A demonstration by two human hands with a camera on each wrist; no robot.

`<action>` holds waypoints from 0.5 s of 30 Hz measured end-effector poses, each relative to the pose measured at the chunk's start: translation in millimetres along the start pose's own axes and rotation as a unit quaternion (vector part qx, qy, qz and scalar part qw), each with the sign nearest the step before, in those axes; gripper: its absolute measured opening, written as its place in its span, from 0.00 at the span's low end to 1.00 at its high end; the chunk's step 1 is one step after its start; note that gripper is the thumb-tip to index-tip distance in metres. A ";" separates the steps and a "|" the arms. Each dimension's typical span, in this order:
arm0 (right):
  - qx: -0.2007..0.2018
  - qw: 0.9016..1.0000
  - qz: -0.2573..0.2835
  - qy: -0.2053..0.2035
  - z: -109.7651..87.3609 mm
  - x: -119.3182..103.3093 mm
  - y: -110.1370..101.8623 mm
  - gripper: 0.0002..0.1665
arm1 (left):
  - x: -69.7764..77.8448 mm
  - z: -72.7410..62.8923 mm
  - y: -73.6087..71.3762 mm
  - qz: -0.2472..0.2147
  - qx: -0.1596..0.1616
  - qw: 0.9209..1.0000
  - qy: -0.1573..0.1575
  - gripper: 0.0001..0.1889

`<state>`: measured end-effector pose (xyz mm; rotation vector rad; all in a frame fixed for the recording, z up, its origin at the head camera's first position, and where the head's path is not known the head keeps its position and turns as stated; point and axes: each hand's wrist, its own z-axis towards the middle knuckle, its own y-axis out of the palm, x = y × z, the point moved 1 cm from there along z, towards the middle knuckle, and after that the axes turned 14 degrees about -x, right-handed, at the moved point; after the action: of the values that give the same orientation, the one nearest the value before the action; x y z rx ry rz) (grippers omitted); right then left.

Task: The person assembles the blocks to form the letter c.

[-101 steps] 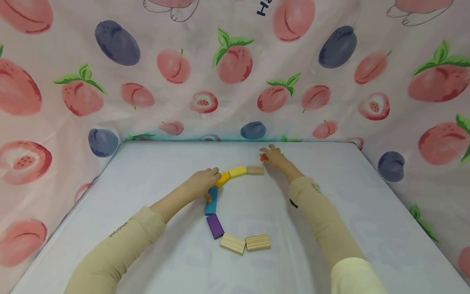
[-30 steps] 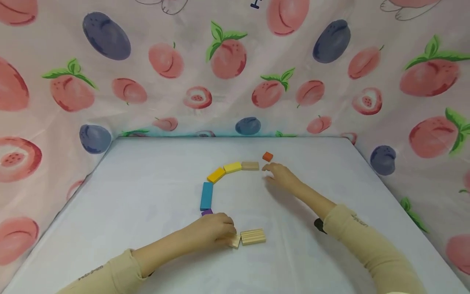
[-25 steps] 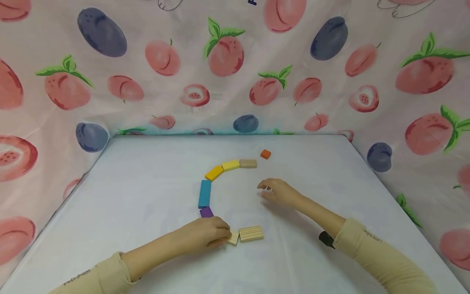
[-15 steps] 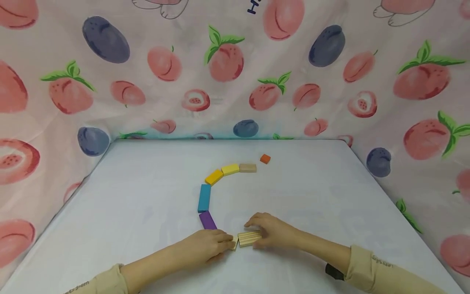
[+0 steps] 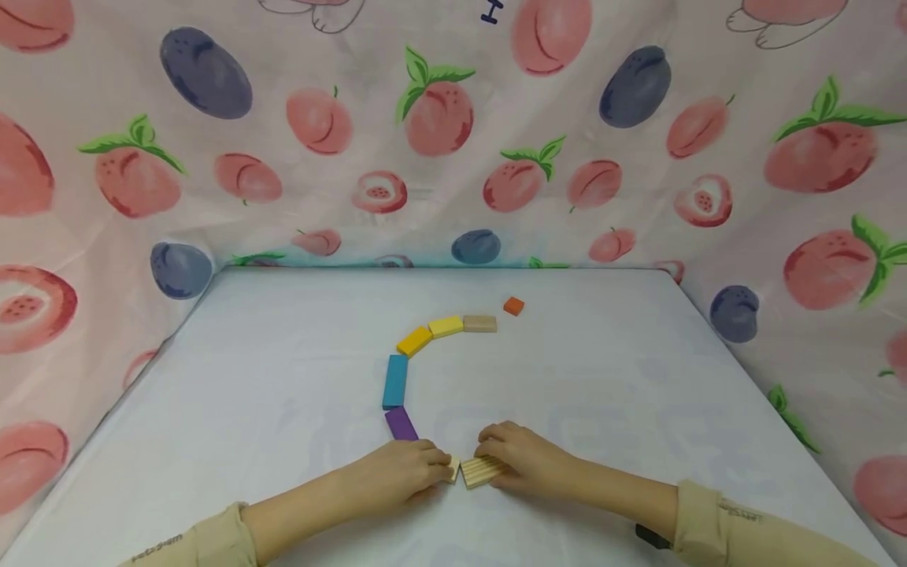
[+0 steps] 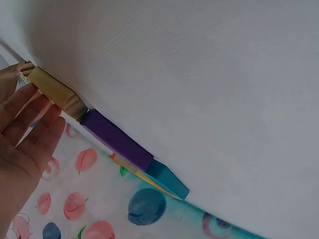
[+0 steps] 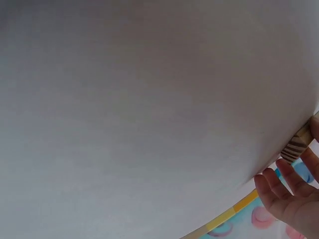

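Observation:
My left hand [image 5: 393, 476] grips a plain wooden block [image 6: 57, 92] at the near end of a curved row; in the head view the hand hides most of it. Thumb and fingers of my right hand [image 5: 534, 463] hold another wooden block [image 5: 480, 471], with striped grain, by its right part. The two blocks nearly meet at their near corners. From the left one the row curves away through a purple block [image 5: 401, 424], a blue block [image 5: 395, 382], an orange-yellow block [image 5: 414, 341], a yellow block [image 5: 446, 326] and a tan block [image 5: 480, 324].
A small orange-red block [image 5: 513, 305] lies apart, just beyond the tan block's right end. The blocks lie on a white-covered table [image 5: 602, 354]. A fruit-print curtain [image 5: 439, 189] rises behind the table and along both sides.
My right hand has let go of the small orange-red block and come nearer to grip the striped block, which has turned slightly. My left hand has moved from the blue block to the near wooden block.

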<state>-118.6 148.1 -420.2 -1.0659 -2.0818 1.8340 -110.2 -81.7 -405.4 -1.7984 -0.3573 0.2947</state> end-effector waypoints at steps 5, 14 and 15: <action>0.000 1.000 0.006 0.009 0.2 -0.6 -1.4 0.17 | -0.2 1.1 -1.0 0.011 0.007 1.000 0.005 0.12; 0.003 1.000 0.005 0.011 2.1 0.9 -0.7 0.17 | -0.2 1.4 -3.3 0.020 0.014 1.000 0.011 0.11; 0.004 1.000 0.005 0.012 2.1 0.9 -0.6 0.17 | -0.1 1.3 -3.5 0.020 0.013 1.000 0.010 0.11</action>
<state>-120.6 147.0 -420.4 -1.0934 -2.0582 1.8234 -111.1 -79.8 -402.3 -1.7841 -0.3017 0.3079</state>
